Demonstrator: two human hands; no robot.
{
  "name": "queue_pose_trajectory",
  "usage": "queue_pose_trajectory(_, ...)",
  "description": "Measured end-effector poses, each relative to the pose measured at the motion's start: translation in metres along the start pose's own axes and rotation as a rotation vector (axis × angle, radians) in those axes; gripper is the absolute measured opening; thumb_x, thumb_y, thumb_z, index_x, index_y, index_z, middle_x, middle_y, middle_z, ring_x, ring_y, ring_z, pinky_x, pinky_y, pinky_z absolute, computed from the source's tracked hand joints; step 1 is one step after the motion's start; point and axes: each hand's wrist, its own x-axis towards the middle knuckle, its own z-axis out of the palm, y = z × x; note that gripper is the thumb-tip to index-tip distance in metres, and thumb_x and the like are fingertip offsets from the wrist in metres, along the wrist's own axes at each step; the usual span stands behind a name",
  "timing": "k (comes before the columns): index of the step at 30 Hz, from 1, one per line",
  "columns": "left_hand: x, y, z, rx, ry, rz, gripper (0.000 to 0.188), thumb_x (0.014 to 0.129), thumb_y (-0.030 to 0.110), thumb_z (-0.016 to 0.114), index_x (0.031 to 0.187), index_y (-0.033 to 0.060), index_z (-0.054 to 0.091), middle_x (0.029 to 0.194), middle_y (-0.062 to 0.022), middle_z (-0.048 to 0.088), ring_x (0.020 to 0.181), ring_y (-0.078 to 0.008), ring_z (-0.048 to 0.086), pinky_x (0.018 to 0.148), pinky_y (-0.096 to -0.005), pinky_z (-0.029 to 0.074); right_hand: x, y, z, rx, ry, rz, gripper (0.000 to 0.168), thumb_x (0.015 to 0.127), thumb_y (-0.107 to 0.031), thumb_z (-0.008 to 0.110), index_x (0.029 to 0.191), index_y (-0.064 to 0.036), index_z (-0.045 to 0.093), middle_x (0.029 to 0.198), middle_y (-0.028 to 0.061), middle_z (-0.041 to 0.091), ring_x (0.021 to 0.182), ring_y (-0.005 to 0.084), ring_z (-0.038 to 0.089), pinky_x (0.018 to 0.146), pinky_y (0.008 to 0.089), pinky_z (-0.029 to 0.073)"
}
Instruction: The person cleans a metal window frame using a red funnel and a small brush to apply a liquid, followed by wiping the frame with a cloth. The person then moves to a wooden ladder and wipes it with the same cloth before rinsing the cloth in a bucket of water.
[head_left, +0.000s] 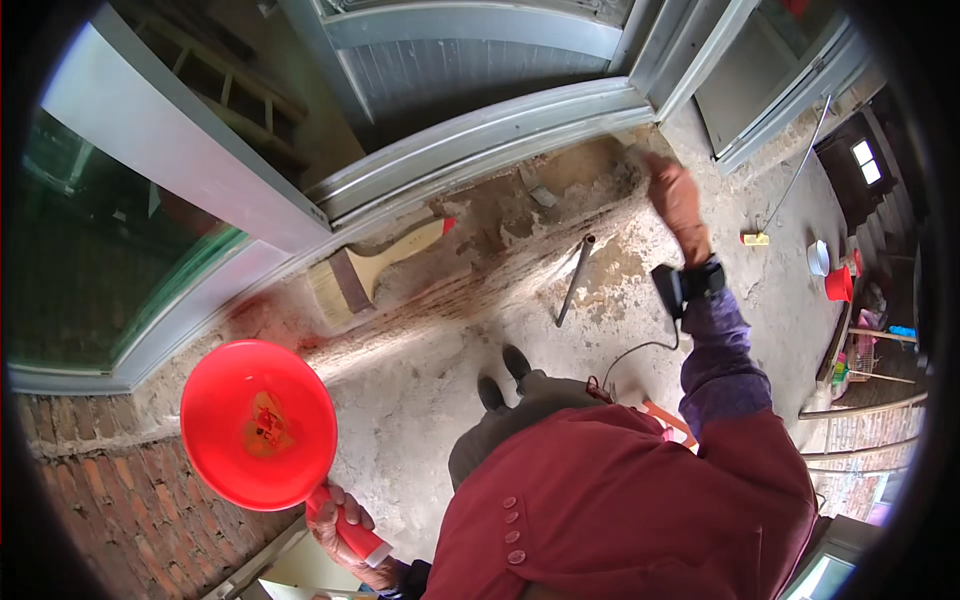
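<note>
My left hand grips the handle of a red plastic dipper, held low at the left with a printed pattern in its bowl. At the far end of the rough concrete sill, my right hand reaches out, blurred by motion. Whether something is between its fingers cannot be made out. A wide flat paintbrush with a pale wooden handle, red tip and brown ferrule lies on the sill between both hands. Nearer my right hand, a small flat grey piece rests on the worn, damp-looking surface.
A light metal door frame borders the sill, with a glass pane at left. A metal pipe juts out near my feet. At right are a yellow block-like object with a cable, a white bucket and a red bucket.
</note>
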Motion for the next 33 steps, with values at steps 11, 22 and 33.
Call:
queue_pose_trajectory(11, -0.011, -0.003, 0.021, -0.037, -0.025, -0.038, 0.046, 0.076, 0.008, 0.060, 0.113, -0.0099, 0.038, 0.075, -0.0083, 0.047, 0.049, -0.0104, 0.045, 0.034, -0.0220, 0.043, 0.031, -0.094, -0.010, 0.388, -0.238, -0.153, 0.023, 0.080, -0.010, 0.051, 0.096, -0.017, 0.066, 0.077, 0.0075, 0.065, 0.059, 0.0233, 0.060, 0.056, 0.0312, 0.051)
queue_pose_trajectory(22, -0.035, -0.009, 0.021, 0.010, 0.049, 0.036, 0.047, 0.076, 0.008, 0.059, 0.114, -0.0081, 0.036, 0.077, -0.0075, 0.046, 0.050, -0.0095, 0.045, 0.035, -0.0210, 0.044, 0.082, -0.129, -0.027, 0.450, -0.274, -0.390, 0.012, 0.081, -0.018, 0.058, 0.090, -0.014, 0.064, 0.080, 0.0080, 0.065, 0.072, 0.0273, 0.062, 0.062, 0.0357, 0.048)
queue_pose_trajectory(33, -0.041, -0.010, 0.013, -0.034, 0.117, 0.057, 0.048, 0.072, 0.009, 0.062, 0.111, -0.0088, 0.041, 0.073, -0.0085, 0.048, 0.049, -0.0120, 0.047, 0.035, -0.0242, 0.046, 0.097, -0.190, 0.037, 0.256, -0.414, -0.429, 0.010, 0.081, -0.025, 0.059, 0.086, -0.018, 0.064, 0.075, 0.0093, 0.064, 0.072, 0.0286, 0.062, 0.062, 0.0370, 0.049)
